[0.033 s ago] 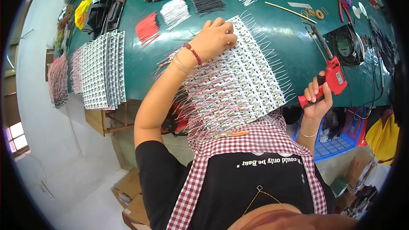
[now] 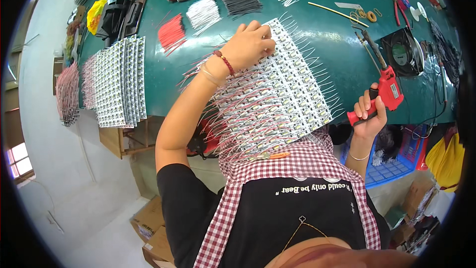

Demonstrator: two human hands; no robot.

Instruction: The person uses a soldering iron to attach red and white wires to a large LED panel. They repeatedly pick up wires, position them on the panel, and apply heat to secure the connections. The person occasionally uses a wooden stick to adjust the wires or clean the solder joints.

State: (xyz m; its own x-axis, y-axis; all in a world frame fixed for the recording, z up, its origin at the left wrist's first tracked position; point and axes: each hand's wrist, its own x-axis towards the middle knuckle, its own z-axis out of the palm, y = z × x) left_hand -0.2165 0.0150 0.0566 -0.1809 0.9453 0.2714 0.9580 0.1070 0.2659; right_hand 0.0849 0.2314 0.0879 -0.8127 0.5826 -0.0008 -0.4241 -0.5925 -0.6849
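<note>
A panel of white circuit boards [image 2: 292, 89] lies tilted across the table's near edge and my lap. Red and white wires stick out along its left side, white ones along its right. My left hand [image 2: 249, 47] rests over the panel's far end, fingers curled together; what they pinch, if anything, is hidden beneath them. Off to the right of the panel, my right hand [image 2: 369, 115] grips the handle of a red soldering gun [image 2: 391, 89]. Its tip points up and away, apart from the boards.
Loose red wires [image 2: 172, 33], white wires [image 2: 204, 14] and black wires [image 2: 241, 0] lie on the green table [image 2: 322, 37] beyond my left hand. Stacked panels [image 2: 119, 82] overhang the table's left edge. A black fan [image 2: 405, 52] stands beside the soldering gun; pliers [image 2: 399, 11] lie farther back.
</note>
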